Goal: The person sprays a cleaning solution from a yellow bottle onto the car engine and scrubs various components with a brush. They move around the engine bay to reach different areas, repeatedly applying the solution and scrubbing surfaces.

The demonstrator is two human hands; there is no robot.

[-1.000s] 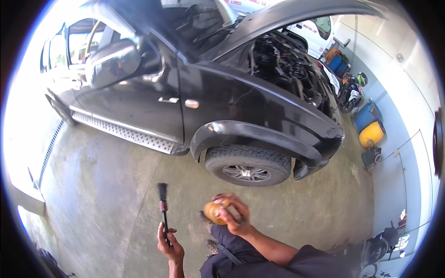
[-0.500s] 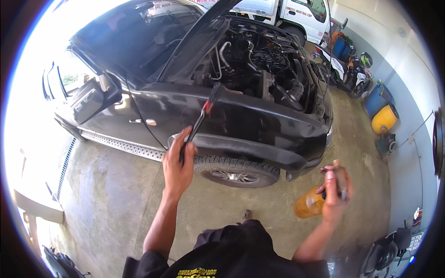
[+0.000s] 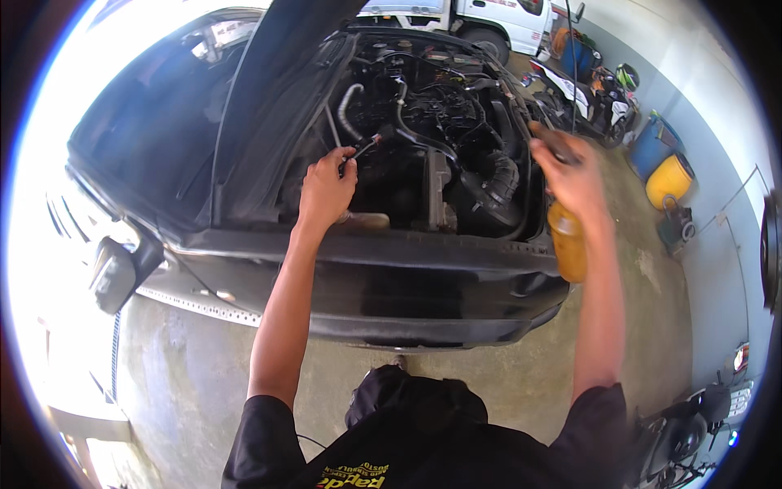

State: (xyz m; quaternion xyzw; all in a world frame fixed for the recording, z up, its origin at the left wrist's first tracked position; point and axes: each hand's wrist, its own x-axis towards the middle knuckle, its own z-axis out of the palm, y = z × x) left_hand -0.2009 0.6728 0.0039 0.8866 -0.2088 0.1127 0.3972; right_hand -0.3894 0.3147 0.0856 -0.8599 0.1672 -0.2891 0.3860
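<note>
My left hand (image 3: 328,189) is closed around a thin black-handled brush (image 3: 364,149) with a reddish part, reaching over the open engine bay (image 3: 432,110) of a black car. Its tip points at the hoses and dark engine parts, and I cannot tell whether it touches them. On the right, my right hand (image 3: 580,181), blurred, grips a spray gun (image 3: 557,147) whose cup is a bottle of amber liquid (image 3: 568,248). This bottle hangs beside the front corner of the car. A pale reservoir (image 3: 366,221) lies behind the fender, near my left wrist.
The raised hood (image 3: 273,106) slants up at the left, beside the windshield. Along the near side runs the black fender (image 3: 391,285). A white truck (image 3: 509,20), a motorcycle (image 3: 582,98), a blue drum (image 3: 654,147) and a yellow drum (image 3: 670,181) stand beyond and to the right.
Both hands have risen and moved forward. My left hand took the brush from beside the fender to over the engine bay; my right lifted the spray gun to the car's front. I stand closer.
</note>
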